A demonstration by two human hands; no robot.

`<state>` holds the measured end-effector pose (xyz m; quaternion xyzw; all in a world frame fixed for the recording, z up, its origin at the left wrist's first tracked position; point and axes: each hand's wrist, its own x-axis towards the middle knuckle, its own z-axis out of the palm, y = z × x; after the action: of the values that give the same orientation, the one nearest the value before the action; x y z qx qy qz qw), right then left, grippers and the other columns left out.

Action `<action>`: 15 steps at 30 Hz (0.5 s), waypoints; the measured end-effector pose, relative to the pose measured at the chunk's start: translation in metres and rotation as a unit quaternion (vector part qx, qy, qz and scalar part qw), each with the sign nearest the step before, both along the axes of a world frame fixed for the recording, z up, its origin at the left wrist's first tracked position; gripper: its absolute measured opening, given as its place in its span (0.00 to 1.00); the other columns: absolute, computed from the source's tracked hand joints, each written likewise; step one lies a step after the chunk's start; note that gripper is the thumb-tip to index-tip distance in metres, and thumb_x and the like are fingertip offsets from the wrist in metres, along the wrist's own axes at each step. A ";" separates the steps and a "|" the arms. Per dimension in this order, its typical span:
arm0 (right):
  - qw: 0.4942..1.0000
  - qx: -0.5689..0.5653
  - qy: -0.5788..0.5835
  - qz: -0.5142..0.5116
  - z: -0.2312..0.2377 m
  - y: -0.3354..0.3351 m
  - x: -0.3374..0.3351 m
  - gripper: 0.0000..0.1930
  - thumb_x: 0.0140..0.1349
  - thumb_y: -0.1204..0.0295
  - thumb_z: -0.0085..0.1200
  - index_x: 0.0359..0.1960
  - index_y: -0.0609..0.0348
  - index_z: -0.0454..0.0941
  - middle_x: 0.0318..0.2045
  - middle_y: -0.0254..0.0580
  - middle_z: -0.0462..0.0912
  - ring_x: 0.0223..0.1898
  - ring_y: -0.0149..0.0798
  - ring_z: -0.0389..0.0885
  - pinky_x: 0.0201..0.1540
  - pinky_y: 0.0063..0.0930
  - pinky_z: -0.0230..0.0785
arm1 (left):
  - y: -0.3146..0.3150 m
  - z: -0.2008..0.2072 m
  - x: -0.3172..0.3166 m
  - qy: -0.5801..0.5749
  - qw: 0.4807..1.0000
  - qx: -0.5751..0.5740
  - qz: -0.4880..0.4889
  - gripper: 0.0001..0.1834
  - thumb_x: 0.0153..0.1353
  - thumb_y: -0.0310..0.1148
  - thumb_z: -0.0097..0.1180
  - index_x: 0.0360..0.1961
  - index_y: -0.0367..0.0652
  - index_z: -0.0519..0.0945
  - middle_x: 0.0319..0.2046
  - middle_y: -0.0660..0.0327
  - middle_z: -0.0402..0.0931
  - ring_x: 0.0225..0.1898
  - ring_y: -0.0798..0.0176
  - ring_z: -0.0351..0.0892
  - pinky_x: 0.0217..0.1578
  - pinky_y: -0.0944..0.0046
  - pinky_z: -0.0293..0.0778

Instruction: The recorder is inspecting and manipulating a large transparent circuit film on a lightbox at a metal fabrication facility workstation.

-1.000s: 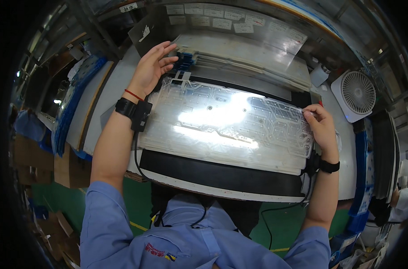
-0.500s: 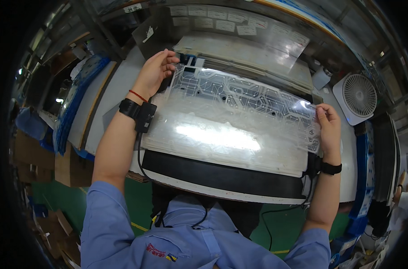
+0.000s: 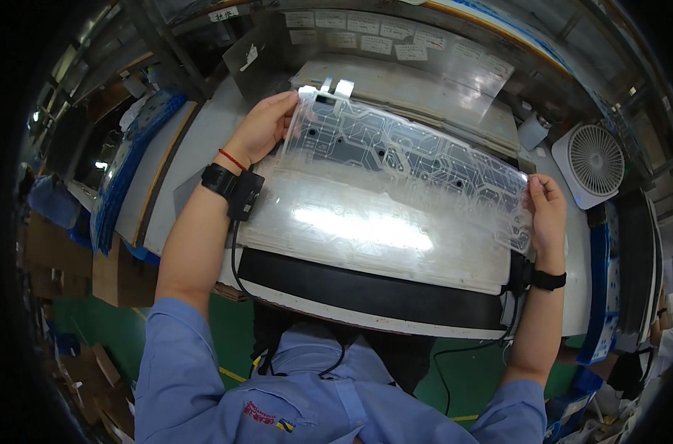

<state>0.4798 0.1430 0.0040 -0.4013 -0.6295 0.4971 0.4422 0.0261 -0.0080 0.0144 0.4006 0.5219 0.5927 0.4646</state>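
Note:
A clear flexible circuit sheet [image 3: 406,148], printed with pale traces and carrying two short connector tails at its far left edge, is stretched between my hands. My left hand [image 3: 268,124] pinches its far left corner. At the right end, the fingers and thumb of my right hand [image 3: 546,203] grip the sheet's edge. Beneath it lies a stack of shiny translucent sheets [image 3: 329,240], with a bright glare across the top. Whether the near part of the circuit sheet touches the stack I cannot tell.
A black mat [image 3: 373,292] lies along the bench's near edge. Behind the stack rises a metal panel [image 3: 455,81] with paper labels. A white fan [image 3: 591,164] and a small bottle [image 3: 532,132] stand at the right. Blue-wrapped boards [image 3: 129,177] lean at the left. Cables hang from both wrists.
My left hand has closed on the sheet's far left corner, where its fingers were spread before. The connector tails now stick up clearly past the far edge. My right hand keeps its grip.

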 end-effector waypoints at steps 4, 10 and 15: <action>1.000 -0.010 0.022 -0.013 -0.001 0.003 0.000 0.08 0.67 0.68 0.50 0.40 0.59 0.76 0.27 0.28 0.75 0.26 0.21 0.70 0.30 0.14 0.63 | 0.001 -0.006 -0.013 0.078 0.996 -0.019 -0.042 0.13 0.69 0.36 0.44 0.45 0.39 0.75 0.37 0.62 0.80 0.31 0.76 0.74 0.31 0.76 0.70; 0.997 -0.025 0.059 -0.040 0.006 -0.001 -0.005 0.10 0.68 0.66 0.49 0.41 0.59 0.76 0.27 0.27 0.74 0.24 0.20 0.68 0.28 0.14 0.61 | 0.004 -0.009 -0.008 0.039 0.998 -0.003 0.045 0.12 0.68 0.34 0.47 0.44 0.38 0.76 0.34 0.61 0.80 0.35 0.73 0.77 0.38 0.73 0.74; 0.996 -0.032 0.077 -0.030 0.005 0.000 -0.001 0.11 0.69 0.65 0.47 0.40 0.59 0.76 0.27 0.26 0.76 0.25 0.20 0.70 0.29 0.14 0.62 | 0.007 -0.011 -0.017 -0.010 0.998 0.025 0.063 0.11 0.68 0.34 0.47 0.43 0.39 0.76 0.34 0.63 0.80 0.35 0.72 0.78 0.38 0.72 0.74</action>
<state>0.4786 0.1431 0.0094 -0.3943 -0.5653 0.5327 0.4911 0.0096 -0.0014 0.0031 0.3723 0.5268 0.6375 0.4213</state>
